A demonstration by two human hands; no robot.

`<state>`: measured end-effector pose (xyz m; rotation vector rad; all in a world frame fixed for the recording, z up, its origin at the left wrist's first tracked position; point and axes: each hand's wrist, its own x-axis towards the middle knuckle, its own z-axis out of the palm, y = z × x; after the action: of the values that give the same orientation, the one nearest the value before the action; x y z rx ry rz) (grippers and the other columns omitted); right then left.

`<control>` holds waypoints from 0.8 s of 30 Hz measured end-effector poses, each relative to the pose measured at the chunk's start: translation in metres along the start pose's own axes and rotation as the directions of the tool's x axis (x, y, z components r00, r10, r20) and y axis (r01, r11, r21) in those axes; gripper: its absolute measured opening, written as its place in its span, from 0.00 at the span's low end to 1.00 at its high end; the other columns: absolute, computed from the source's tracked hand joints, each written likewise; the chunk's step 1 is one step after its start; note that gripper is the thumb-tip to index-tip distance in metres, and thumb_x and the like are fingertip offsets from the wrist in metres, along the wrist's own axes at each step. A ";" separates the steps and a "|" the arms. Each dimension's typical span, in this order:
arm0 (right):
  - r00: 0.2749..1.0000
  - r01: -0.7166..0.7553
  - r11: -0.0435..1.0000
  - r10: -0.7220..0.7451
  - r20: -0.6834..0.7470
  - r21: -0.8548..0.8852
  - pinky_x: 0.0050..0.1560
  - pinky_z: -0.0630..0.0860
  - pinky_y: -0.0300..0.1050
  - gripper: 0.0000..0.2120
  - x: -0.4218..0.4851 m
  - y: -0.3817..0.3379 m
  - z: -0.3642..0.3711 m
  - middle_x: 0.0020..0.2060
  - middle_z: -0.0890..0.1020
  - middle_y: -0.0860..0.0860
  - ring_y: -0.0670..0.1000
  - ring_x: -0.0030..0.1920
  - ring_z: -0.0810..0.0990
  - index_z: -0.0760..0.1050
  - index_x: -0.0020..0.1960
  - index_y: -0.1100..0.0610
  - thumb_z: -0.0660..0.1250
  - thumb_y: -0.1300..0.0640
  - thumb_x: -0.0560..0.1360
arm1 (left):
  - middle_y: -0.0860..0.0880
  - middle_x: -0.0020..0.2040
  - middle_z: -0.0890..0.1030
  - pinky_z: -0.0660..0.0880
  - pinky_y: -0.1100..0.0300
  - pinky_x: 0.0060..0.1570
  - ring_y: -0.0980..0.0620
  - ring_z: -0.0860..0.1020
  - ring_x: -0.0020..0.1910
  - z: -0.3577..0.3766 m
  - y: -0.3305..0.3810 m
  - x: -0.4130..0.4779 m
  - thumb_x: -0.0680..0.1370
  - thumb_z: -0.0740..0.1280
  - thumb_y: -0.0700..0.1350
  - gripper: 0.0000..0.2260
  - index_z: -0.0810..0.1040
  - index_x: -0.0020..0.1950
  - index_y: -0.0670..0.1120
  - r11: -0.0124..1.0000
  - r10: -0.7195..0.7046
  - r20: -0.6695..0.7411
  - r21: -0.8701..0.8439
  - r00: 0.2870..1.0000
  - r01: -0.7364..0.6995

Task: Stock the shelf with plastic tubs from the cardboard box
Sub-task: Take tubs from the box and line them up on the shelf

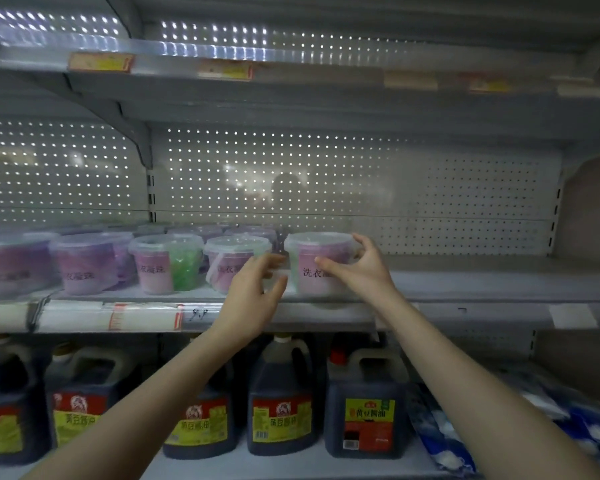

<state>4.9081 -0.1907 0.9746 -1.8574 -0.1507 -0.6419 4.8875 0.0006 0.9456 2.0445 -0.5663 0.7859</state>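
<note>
A clear plastic tub with a pink label (317,263) stands on the middle shelf (465,285), at the right end of a row of similar tubs (167,263). My right hand (357,268) wraps around this tub's right side and front, fingers curled on it. Just left of the same tub is my left hand (253,289), fingers spread and close to the tub's lower left; contact is unclear. The neighbouring tub (232,261) sits right behind my left hand. The cardboard box is out of view.
Right of the held tub the middle shelf is bare back to the perforated panel (430,202). An upper shelf (291,74) with price tags hangs overhead. Dark soy sauce jugs (364,403) line the lower shelf, with blue and white packets (534,420) at lower right.
</note>
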 end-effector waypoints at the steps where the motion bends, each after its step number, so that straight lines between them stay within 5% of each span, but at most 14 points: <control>1: 1.000 -0.014 1.000 0.014 0.002 -0.003 0.57 0.69 0.38 0.43 0.005 0.004 0.004 0.67 0.71 0.52 0.49 0.62 0.72 0.61 0.72 0.56 0.79 0.49 0.63 | 0.51 0.55 0.77 0.71 0.62 0.49 0.54 0.76 0.51 -0.002 -0.003 0.000 0.78 0.64 0.41 0.10 0.77 0.59 0.46 0.999 0.006 -0.004 0.044 1.000 -0.006; 6: 0.991 -0.025 0.986 0.046 0.124 -0.166 0.61 0.69 0.42 0.43 0.033 0.012 0.017 0.68 0.70 0.53 0.51 0.65 0.71 0.59 0.72 0.58 0.77 0.47 0.65 | 0.51 0.46 0.76 0.73 0.54 0.49 0.51 0.76 0.46 -0.016 -0.020 0.004 0.76 0.63 0.43 0.08 0.79 0.53 0.46 0.966 0.044 0.023 0.254 0.999 -0.048; 14: 0.993 -0.025 0.923 0.067 0.095 -0.383 0.64 0.70 0.55 0.45 0.065 0.021 0.033 0.67 0.73 0.51 0.54 0.65 0.73 0.61 0.71 0.56 0.76 0.40 0.63 | 0.48 0.51 0.77 0.73 0.53 0.50 0.47 0.75 0.52 -0.021 -0.029 0.007 0.77 0.63 0.43 0.09 0.78 0.55 0.46 0.925 0.120 0.082 0.354 0.989 -0.142; 24: 0.996 -0.036 0.859 0.072 0.050 -0.510 0.59 0.73 0.51 0.38 0.089 0.022 0.047 0.63 0.75 0.53 0.55 0.62 0.75 0.65 0.67 0.57 0.75 0.41 0.64 | 0.51 0.46 0.74 0.72 0.54 0.47 0.50 0.75 0.46 -0.035 -0.020 0.027 0.78 0.63 0.42 0.09 0.78 0.56 0.45 0.913 0.204 0.142 0.329 0.969 -0.240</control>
<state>5.0091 -0.1746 0.9891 -2.3885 0.0349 -0.6181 4.9081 0.0385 0.9691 2.3825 -0.7766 0.9710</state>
